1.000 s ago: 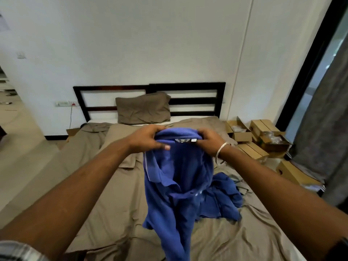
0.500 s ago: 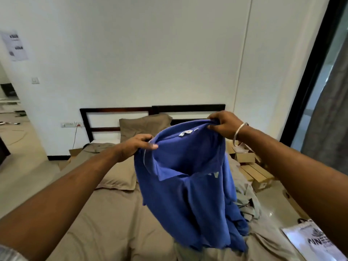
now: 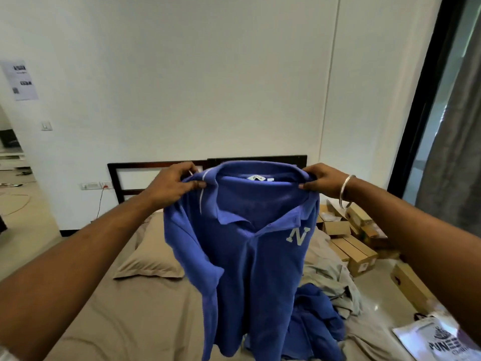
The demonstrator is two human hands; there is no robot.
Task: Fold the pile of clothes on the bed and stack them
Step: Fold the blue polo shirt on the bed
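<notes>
Polo shirt (image 3: 250, 269) hem cut off below, hides the bed (image 3: 130, 321), wall paper (image 3: 22, 80) print illegible

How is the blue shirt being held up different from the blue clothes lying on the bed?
The blue polo shirt hangs spread out in the air, while the blue clothes lie crumpled on the bed. The left hand and right hand grip the polo shirt at its shoulders; nothing touches the blue clothes. The polo shirt shows a collar and a pale letter N; the crumpled clothes show neither. Both are the same blue.

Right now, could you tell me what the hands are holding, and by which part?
Both hold the blue polo shirt: left hand and right hand pinch its shoulders beside the collar.
</notes>
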